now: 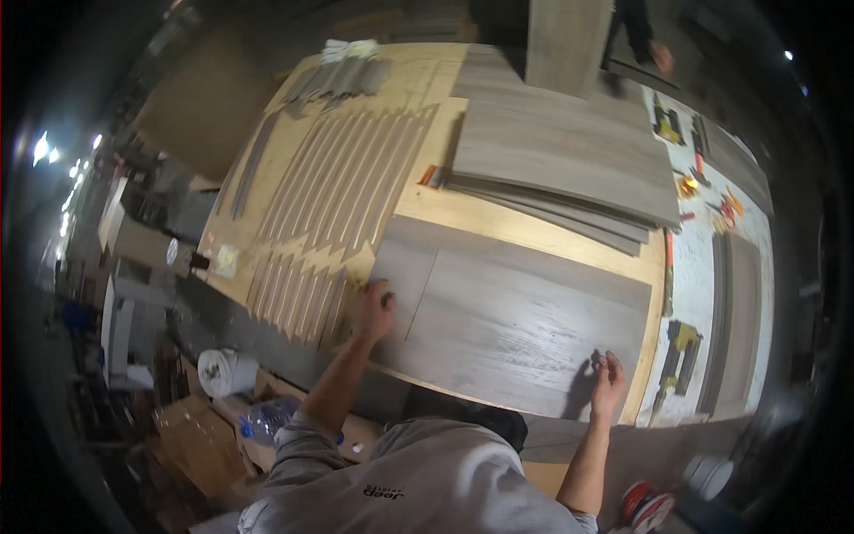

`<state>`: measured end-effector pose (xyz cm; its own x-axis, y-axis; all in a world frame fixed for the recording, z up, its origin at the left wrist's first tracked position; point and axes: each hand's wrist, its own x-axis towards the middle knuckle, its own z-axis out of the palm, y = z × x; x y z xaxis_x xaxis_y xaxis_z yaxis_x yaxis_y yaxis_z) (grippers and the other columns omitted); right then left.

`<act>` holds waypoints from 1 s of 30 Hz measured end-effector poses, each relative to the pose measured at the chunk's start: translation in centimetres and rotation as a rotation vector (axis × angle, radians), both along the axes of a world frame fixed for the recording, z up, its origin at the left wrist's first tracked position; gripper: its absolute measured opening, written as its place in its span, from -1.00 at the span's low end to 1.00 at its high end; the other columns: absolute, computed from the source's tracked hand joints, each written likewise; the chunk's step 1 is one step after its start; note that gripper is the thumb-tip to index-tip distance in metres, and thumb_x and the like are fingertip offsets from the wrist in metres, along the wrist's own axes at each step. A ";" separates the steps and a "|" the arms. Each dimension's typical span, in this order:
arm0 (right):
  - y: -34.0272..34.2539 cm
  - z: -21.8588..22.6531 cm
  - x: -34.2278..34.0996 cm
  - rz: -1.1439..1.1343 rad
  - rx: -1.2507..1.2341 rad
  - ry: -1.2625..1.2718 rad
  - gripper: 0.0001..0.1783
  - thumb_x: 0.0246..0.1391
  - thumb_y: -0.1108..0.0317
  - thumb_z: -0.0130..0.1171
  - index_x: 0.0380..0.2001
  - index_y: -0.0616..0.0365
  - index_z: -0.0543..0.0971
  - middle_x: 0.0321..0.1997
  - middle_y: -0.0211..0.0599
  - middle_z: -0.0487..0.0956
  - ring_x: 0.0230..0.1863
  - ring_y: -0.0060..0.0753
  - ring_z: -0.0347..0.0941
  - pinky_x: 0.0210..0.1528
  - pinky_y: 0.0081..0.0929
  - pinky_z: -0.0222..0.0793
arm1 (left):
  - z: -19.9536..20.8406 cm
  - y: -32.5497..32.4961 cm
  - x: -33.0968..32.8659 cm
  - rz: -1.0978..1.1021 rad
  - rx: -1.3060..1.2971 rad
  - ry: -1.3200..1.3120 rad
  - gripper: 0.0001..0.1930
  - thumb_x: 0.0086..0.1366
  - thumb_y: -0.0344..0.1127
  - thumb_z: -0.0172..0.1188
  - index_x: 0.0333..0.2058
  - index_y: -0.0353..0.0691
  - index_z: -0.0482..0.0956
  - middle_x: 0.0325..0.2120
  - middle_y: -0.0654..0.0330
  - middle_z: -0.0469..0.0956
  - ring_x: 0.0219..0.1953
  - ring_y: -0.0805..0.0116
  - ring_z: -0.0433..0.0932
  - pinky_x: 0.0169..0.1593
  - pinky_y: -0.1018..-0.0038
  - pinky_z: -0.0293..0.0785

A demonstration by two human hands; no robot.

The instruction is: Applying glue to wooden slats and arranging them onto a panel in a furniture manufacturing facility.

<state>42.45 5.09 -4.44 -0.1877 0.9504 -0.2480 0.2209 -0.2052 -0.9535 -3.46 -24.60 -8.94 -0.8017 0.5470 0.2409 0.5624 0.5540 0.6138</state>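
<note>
Both hands press flat and empty on the grey panel [525, 329]; left hand [374, 307], right hand [608, 381].

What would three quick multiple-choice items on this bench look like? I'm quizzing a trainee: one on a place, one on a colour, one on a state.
1. Where is the left hand?
A. on the near grey panel's left end
B. on the panel stack
C. on the strips

2. What colour is the near panel?
A. red
B. grey
C. white

3. How does the near panel lie?
A. upright
B. rolled
C. flat on the bench

Key: 1 A, it rests at that edge; 2 B, grey wood grain; 3 C, both hands, the right hand too, rest on it.
</note>
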 end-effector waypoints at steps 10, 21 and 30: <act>-5.8 1.2 -10.4 0.205 -0.072 0.025 -0.67 0.34 0.51 0.05 0.13 0.37 0.50 -0.04 -0.26 0.63 -0.01 -0.52 0.52 0.11 -0.58 0.38 | 0.9 5.4 -8.0 0.277 -0.197 -0.201 -0.49 0.24 -0.30 0.23 0.16 -0.32 0.42 0.03 -0.21 0.52 0.13 -0.16 0.49 0.19 0.07 0.43; -8.8 -0.5 -12.4 0.145 -0.099 -0.008 -0.63 0.30 0.58 -0.02 0.15 0.37 0.48 -0.02 -0.21 0.61 0.04 -0.47 0.51 0.17 -0.53 0.35 | 6.3 2.5 -10.6 0.239 -0.310 -0.211 -0.52 0.22 -0.30 0.24 0.13 -0.17 0.45 0.17 -0.03 0.42 0.22 -0.12 0.37 0.29 0.01 0.26; -10.1 2.5 -21.8 0.277 -0.031 -0.123 -0.64 0.32 0.48 0.08 0.15 0.34 0.50 -0.01 -0.23 0.63 0.04 -0.46 0.52 0.19 -0.50 0.36 | 4.9 0.2 -14.4 0.162 -0.506 -0.119 -0.53 0.20 -0.29 0.37 0.07 -0.18 0.47 0.06 -0.01 0.52 0.14 -0.01 0.47 0.19 0.11 0.37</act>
<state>20.66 -5.03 -1.92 -0.4058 0.8586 -0.3133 0.3859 -0.1498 -0.9103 -17.81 -24.44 -4.04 -0.8909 0.4385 -0.1183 0.3883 0.8705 0.3025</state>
